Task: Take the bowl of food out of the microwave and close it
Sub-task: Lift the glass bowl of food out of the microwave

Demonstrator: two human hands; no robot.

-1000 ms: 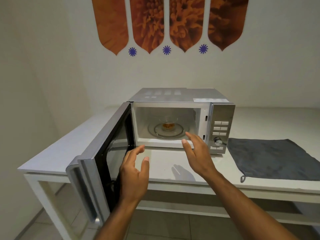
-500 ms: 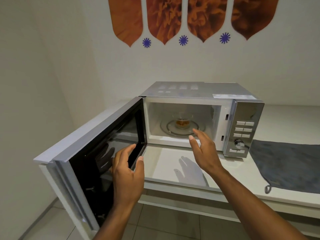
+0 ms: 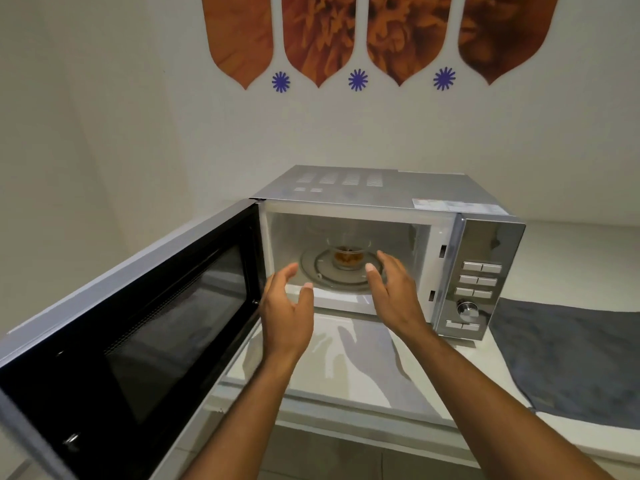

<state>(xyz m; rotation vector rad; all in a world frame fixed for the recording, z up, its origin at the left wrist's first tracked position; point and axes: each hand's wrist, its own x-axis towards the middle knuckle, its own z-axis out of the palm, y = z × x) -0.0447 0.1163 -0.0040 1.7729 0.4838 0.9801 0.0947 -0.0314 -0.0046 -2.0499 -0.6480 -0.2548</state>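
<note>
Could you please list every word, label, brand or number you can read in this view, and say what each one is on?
No text can be read here.
Sticker on the microwave top: printed, but too small and blurred to read.
Control panel buttons and dial: no legible markings.
Wall art with blue star shapes: decoration only, no lettering.
Grey cloth and open door: no text visible.
</note>
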